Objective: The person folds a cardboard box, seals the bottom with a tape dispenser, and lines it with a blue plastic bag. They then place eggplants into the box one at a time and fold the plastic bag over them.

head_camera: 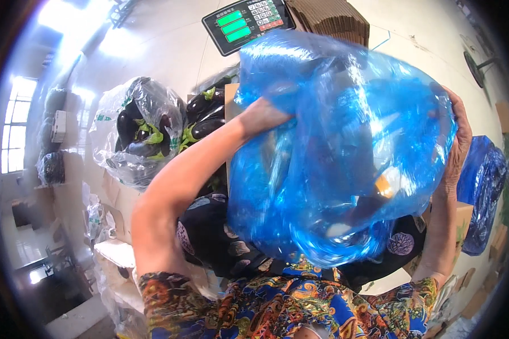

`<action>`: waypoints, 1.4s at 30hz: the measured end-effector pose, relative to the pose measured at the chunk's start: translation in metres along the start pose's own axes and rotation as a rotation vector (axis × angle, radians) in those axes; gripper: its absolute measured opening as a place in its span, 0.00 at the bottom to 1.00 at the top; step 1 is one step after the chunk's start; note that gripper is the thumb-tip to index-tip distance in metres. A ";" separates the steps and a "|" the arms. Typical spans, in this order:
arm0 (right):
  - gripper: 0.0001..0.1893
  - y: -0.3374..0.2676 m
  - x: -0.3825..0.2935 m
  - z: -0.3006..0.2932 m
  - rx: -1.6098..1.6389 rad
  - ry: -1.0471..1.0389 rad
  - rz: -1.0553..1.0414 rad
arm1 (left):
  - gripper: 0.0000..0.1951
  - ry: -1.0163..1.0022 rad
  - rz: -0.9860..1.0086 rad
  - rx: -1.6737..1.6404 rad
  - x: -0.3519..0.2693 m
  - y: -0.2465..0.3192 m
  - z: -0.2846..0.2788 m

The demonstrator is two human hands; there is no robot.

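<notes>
A large blue translucent plastic bag (331,148) billows in front of my body and over my lap. My left hand (267,112) reaches into or behind its film on the left, the fingers blurred by the blue plastic. At the bag's right edge, my right hand (460,131) lies along the outside with bent fingers; whether it grips the film cannot be told. Glossy dark eggplants (205,101) with green caps lie left of the bag, beside a cardboard edge. Farther left, a clear plastic bag (106,144) stands with more eggplants (146,142) in it.
A digital scale panel (246,23) with green displays stands beyond the bag, beside a stack of folded cardboard (331,17). At the right lie another blue plastic bag (481,195) and a cardboard box (464,216). White foam boxes (116,254) are at the lower left.
</notes>
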State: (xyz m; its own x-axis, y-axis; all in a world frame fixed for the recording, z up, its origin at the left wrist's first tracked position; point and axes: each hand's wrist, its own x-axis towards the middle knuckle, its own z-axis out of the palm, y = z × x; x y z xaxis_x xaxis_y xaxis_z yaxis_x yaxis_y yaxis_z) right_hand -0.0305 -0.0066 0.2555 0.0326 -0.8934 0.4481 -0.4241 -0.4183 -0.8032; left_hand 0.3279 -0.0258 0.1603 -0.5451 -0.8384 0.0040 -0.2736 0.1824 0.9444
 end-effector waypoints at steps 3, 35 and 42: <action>0.18 -0.023 0.001 -0.003 -0.113 -0.025 -0.026 | 0.21 0.018 0.058 -0.327 0.042 -0.033 0.032; 0.10 -0.031 0.020 0.056 0.123 -0.411 0.285 | 0.28 -0.029 -0.187 -0.062 0.043 0.016 0.000; 0.06 0.016 0.029 0.039 -0.406 -0.328 0.109 | 0.10 0.307 -0.239 -0.362 0.009 0.042 -0.034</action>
State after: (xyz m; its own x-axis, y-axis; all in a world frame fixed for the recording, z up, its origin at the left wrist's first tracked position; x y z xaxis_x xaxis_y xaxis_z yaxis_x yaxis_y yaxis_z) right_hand -0.0010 -0.0458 0.2405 0.2222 -0.9597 0.1718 -0.7549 -0.2809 -0.5926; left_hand 0.3385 -0.0433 0.2114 -0.2291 -0.9565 -0.1806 -0.0410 -0.1759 0.9835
